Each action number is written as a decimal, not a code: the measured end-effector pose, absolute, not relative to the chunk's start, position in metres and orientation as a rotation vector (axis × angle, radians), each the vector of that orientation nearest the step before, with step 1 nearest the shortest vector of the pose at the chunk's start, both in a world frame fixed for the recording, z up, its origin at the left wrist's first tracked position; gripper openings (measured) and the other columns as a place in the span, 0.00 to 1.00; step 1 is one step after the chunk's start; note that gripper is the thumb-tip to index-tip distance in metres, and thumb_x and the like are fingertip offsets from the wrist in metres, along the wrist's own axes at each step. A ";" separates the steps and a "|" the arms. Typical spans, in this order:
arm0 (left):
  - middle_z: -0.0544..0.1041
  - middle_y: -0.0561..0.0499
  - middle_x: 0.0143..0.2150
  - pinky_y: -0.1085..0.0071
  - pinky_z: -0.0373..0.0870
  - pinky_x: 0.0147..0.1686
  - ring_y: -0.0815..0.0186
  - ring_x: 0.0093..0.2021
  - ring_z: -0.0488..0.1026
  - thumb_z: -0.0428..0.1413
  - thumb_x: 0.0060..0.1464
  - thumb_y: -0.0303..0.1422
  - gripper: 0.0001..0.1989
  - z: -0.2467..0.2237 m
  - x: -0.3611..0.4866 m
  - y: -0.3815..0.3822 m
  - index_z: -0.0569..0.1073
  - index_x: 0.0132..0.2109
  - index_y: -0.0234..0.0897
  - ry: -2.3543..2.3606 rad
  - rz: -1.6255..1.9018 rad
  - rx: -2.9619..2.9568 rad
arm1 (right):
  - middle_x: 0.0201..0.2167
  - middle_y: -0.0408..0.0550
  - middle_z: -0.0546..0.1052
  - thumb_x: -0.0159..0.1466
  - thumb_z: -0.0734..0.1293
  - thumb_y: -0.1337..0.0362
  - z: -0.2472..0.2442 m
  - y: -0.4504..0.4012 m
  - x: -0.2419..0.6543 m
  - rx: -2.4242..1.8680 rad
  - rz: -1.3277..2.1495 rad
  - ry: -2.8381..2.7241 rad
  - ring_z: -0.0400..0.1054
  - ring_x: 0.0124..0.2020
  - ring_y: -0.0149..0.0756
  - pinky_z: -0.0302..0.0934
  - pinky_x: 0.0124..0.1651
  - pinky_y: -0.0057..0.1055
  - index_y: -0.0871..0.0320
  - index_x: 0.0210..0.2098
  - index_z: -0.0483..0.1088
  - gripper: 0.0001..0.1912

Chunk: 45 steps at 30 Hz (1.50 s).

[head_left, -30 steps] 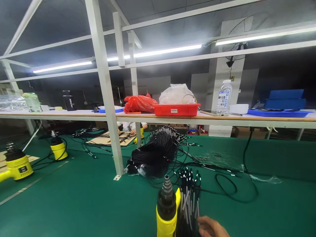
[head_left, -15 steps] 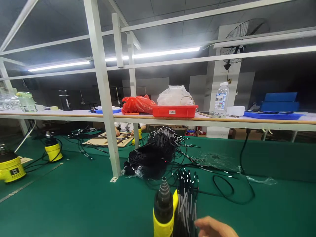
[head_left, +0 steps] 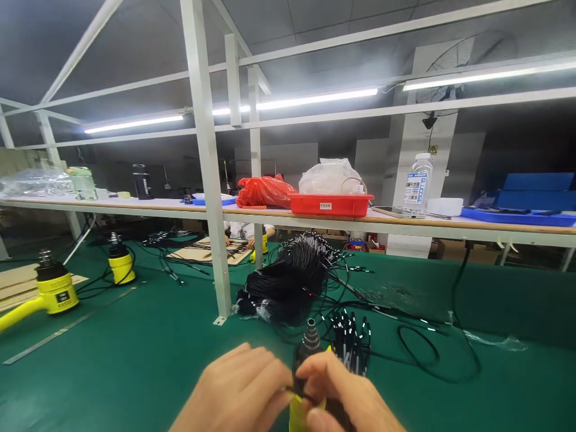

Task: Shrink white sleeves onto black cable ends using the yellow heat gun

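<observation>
My left hand [head_left: 245, 384] is closed at the bottom middle, its fingertips pinching a thin black cable [head_left: 288, 390]. The cable spans the small gap to my right hand [head_left: 346, 393], whose thumb and fingers are curled closed around its other part. Motion blurs the fingertips, and most of the cable is hidden. Just behind both hands a yellow and black heat gun [head_left: 310, 342] stands with its stepped metal nozzle up. Beside it, partly behind my right hand, lies a bundle of black cables with white-marked ends [head_left: 348, 336].
A big heap of black cables [head_left: 288, 282] lies beyond, next to a white post [head_left: 216, 264]. More heat guns [head_left: 58, 291] stand at left. On the shelf are a red tray [head_left: 330, 205] and a bottle [head_left: 417, 186]. Behind the post, another person's hands work over a board [head_left: 189, 255].
My left hand has come into view, and my right hand has moved left and up to meet it in front of the heat gun. The view has turned slightly left.
</observation>
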<state>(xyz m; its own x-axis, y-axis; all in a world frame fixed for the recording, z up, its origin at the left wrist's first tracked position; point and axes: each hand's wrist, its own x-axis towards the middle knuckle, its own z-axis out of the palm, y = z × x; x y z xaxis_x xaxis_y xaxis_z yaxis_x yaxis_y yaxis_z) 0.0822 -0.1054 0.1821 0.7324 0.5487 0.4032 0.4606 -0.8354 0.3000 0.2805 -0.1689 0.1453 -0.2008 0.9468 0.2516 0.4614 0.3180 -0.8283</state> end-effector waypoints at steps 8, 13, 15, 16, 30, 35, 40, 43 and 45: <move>0.76 0.51 0.39 0.66 0.66 0.42 0.61 0.39 0.71 0.45 0.63 0.35 0.11 0.184 0.111 -0.097 0.72 0.43 0.43 0.843 0.895 2.684 | 0.25 0.39 0.63 0.67 0.55 0.53 0.176 -0.164 0.308 -1.403 0.572 -1.675 0.57 0.27 0.30 0.55 0.31 0.26 0.55 0.27 0.60 0.16; 0.73 0.51 0.36 0.68 0.63 0.37 0.62 0.37 0.67 0.44 0.64 0.36 0.11 0.180 0.112 -0.086 0.69 0.37 0.41 0.964 0.814 2.631 | 0.24 0.38 0.59 0.66 0.56 0.52 0.171 -0.147 0.318 -1.457 0.562 -1.624 0.52 0.27 0.31 0.51 0.28 0.26 0.55 0.26 0.57 0.16; 0.72 0.52 0.35 0.69 0.61 0.36 0.63 0.36 0.66 0.44 0.65 0.36 0.11 0.178 0.114 -0.083 0.68 0.36 0.41 0.970 0.820 2.605 | 0.24 0.38 0.58 0.66 0.56 0.52 0.170 -0.142 0.317 -1.471 0.555 -1.613 0.51 0.26 0.31 0.50 0.28 0.26 0.54 0.26 0.56 0.16; 0.72 0.53 0.35 0.69 0.60 0.35 0.63 0.36 0.65 0.44 0.65 0.37 0.11 0.177 0.115 -0.082 0.67 0.36 0.41 0.974 0.829 2.590 | 0.24 0.38 0.57 0.66 0.56 0.52 0.170 -0.139 0.316 -1.474 0.553 -1.611 0.51 0.26 0.31 0.50 0.28 0.26 0.54 0.26 0.55 0.17; 0.64 0.57 0.26 0.72 0.53 0.28 0.69 0.28 0.59 0.44 0.64 0.41 0.16 0.166 0.125 -0.066 0.64 0.31 0.39 0.989 0.917 2.252 | 0.23 0.37 0.61 0.63 0.59 0.55 0.162 -0.119 0.311 -1.478 0.483 -1.603 0.55 0.25 0.29 0.54 0.29 0.26 0.55 0.25 0.58 0.13; 0.68 0.56 0.28 0.73 0.56 0.29 0.68 0.29 0.62 0.45 0.63 0.40 0.14 0.166 0.127 -0.063 0.66 0.32 0.38 0.940 0.944 2.208 | 0.22 0.39 0.64 0.63 0.59 0.56 0.158 -0.113 0.314 -1.486 0.442 -1.612 0.58 0.25 0.30 0.56 0.29 0.26 0.55 0.25 0.59 0.13; 0.69 0.56 0.28 0.73 0.58 0.30 0.68 0.30 0.64 0.47 0.62 0.38 0.12 0.163 0.129 -0.060 0.67 0.32 0.38 0.927 0.956 2.198 | 0.23 0.40 0.65 0.62 0.59 0.55 0.153 -0.109 0.317 -1.524 0.443 -1.618 0.59 0.26 0.31 0.56 0.29 0.27 0.55 0.25 0.60 0.12; 0.69 0.56 0.28 0.74 0.58 0.30 0.68 0.30 0.64 0.48 0.62 0.38 0.12 0.162 0.130 -0.059 0.67 0.32 0.38 0.935 0.946 2.191 | 0.23 0.39 0.65 0.62 0.59 0.55 0.151 -0.109 0.320 -1.536 0.437 -1.619 0.58 0.26 0.31 0.55 0.29 0.27 0.55 0.26 0.60 0.12; 0.69 0.56 0.28 0.74 0.58 0.30 0.68 0.30 0.64 0.48 0.62 0.38 0.12 0.162 0.131 -0.058 0.67 0.32 0.38 0.933 0.944 2.186 | 0.23 0.39 0.64 0.62 0.60 0.55 0.150 -0.108 0.321 -1.545 0.438 -1.612 0.58 0.26 0.31 0.54 0.29 0.27 0.55 0.26 0.60 0.13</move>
<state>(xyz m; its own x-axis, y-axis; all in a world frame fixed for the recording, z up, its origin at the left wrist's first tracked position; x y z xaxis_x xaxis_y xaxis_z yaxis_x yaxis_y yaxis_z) 0.1307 -0.0581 0.1620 0.5060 0.7755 0.3776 0.3686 -0.5902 0.7182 0.3209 -0.1083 0.1496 0.1117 0.9392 0.3246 0.6462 0.1795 -0.7418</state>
